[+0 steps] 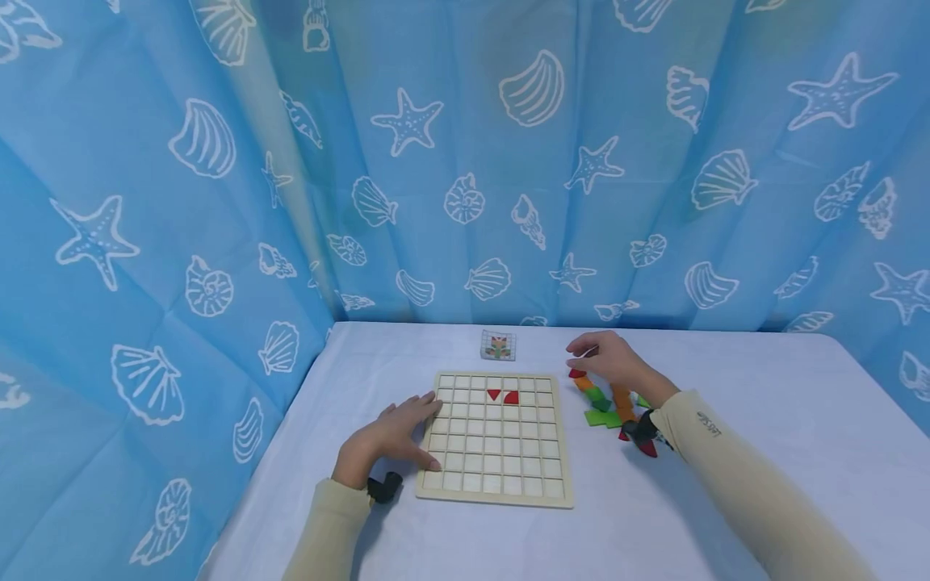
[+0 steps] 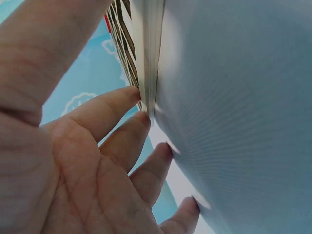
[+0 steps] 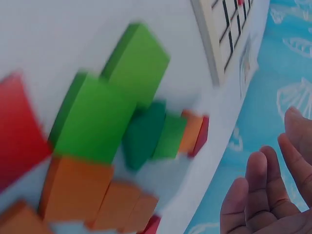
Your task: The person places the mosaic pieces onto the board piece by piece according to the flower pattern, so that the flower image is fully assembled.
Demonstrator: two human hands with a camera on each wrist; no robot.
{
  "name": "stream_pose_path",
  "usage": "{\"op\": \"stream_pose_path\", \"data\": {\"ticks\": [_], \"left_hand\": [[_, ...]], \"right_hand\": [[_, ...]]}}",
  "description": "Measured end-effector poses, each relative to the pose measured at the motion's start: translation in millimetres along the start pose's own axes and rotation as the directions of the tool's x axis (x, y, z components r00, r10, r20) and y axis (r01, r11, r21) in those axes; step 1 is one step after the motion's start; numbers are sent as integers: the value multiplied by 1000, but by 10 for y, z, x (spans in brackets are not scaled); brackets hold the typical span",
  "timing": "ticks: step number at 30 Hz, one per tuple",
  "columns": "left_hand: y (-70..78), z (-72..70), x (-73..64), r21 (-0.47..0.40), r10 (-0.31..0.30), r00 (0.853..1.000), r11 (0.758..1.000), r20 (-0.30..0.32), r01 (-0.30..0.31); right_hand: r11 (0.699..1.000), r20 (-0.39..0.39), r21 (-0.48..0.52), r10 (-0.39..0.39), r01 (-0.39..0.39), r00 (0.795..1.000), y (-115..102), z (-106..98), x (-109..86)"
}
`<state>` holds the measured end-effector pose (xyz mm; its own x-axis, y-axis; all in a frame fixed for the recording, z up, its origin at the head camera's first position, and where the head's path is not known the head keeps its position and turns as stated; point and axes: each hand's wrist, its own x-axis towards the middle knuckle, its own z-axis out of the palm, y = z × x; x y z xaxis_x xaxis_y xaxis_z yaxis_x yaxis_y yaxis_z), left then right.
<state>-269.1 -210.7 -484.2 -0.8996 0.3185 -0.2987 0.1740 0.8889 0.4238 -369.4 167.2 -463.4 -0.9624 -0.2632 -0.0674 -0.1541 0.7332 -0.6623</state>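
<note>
Left hand, grip released, touches the left edge of the board. Right hand, grip released, hovers near the blocks' far end, right of the board.

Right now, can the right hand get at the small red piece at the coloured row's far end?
Probably yes: the right hand hovers close by, its fingers empty, and nothing visibly bars the small red piece.
</note>
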Motion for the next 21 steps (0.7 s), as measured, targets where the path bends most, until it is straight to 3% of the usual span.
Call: {"op": "stream_pose_path", "data": {"ticks": [7, 11, 21], "left_hand": [[-51, 41, -30, -10, 8, 1000, 1000, -1, -8], [-46, 43, -33, -3, 17, 1000, 1000, -6, -17], [-21, 25, 1, 8, 13, 1000, 1000, -3, -13]], "right_hand": [[997, -37, 3, 79, -79, 996, 254, -97, -58], [989, -51, 58, 139, -136, 989, 370, -129, -97], [981, -64, 107, 170, -162, 983, 496, -178, -166]]}}
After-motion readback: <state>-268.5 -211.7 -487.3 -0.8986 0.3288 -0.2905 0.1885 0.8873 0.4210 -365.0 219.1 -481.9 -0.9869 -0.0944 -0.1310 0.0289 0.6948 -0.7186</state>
